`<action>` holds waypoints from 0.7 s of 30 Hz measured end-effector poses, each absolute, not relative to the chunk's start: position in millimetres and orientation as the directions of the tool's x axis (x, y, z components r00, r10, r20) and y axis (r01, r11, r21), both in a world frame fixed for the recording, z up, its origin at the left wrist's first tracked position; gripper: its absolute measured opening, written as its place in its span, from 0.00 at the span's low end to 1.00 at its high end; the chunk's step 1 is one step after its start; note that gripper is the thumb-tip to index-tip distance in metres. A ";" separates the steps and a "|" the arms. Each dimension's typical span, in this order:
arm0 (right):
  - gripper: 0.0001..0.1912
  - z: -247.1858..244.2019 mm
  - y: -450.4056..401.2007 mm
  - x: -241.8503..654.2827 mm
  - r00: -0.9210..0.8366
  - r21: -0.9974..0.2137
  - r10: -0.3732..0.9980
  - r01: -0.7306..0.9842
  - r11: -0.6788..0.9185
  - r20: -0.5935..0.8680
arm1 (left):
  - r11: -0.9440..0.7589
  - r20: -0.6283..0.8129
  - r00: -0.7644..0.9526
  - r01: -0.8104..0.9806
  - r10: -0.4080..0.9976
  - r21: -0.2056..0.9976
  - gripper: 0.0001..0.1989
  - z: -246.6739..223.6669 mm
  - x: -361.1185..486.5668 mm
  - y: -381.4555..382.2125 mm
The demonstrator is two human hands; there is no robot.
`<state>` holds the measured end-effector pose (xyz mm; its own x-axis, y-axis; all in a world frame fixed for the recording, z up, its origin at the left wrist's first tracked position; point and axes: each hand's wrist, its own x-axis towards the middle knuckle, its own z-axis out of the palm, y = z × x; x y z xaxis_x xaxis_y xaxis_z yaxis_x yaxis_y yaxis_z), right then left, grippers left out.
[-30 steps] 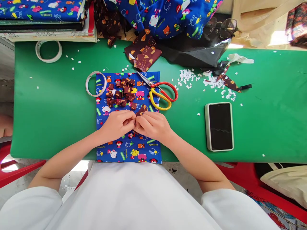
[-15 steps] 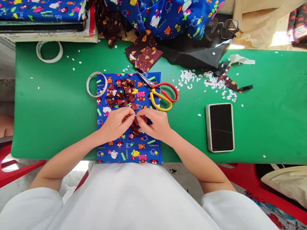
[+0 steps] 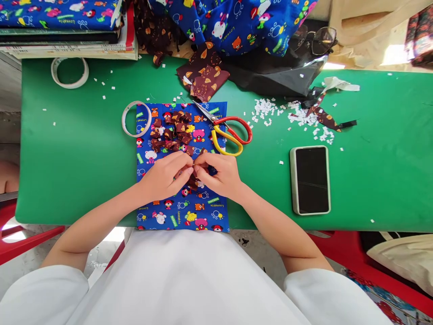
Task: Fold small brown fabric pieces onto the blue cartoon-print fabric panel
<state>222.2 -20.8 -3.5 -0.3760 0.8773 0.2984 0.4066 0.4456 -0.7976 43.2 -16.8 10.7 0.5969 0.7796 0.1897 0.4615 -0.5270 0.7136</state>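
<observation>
My left hand (image 3: 169, 175) and my right hand (image 3: 218, 174) meet at their fingertips over a blue cartoon-print cloth (image 3: 158, 210). Both are closed in a pinch, and whatever small thing lies between the fingers is too hidden to name. Just beyond my hands, several small brown folded cloth pieces (image 3: 181, 127) are spread on the blue cloth, and more brown pieces (image 3: 192, 181) show partly under my fingers. Scissors (image 3: 221, 131) with one red and one yellow handle lie across the cloth's right edge. A white tape ring (image 3: 124, 119) overlaps its far left corner.
Another tape ring (image 3: 84, 76) sits at the far left of the green table (image 3: 84, 149). A phone (image 3: 311, 180) lies at the right, below scattered white paper bits (image 3: 265, 110). Brown cloth (image 3: 206, 74), a black bag (image 3: 274, 74), glasses (image 3: 323, 40) and stacked books (image 3: 67, 52) line the back.
My fingertips have shifted slightly to the right and come closer together. The small pale bit that showed between them is now hidden. Other things on the table stay put.
</observation>
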 end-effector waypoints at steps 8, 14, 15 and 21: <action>0.08 -1.4 -21.7 222.2 -0.378 -0.812 0.876 0.381 0.442 0.300 | -0.516 0.124 0.635 0.482 0.763 0.708 0.08 10.3 44.2 -15.8; 0.08 -0.8 -23.0 222.1 -0.393 -0.797 0.858 0.371 0.476 0.330 | -0.522 0.117 0.656 0.466 0.746 0.715 0.09 9.5 44.5 -16.1; 0.08 -1.0 -23.2 222.0 -0.395 -0.795 0.857 0.372 0.479 0.331 | -0.525 0.123 0.657 0.460 0.744 0.716 0.09 9.4 44.5 -16.1; 0.07 -1.5 -23.4 221.7 -0.384 -0.815 0.864 0.349 0.463 0.327 | -0.513 0.121 0.656 0.448 0.745 0.732 0.10 9.8 44.6 -16.6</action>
<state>221.7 -23.4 -1.5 -0.3841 0.8636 0.3267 0.3486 0.4633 -0.8148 44.6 -16.6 9.8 0.6564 0.7447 0.1207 0.4478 -0.5134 0.7321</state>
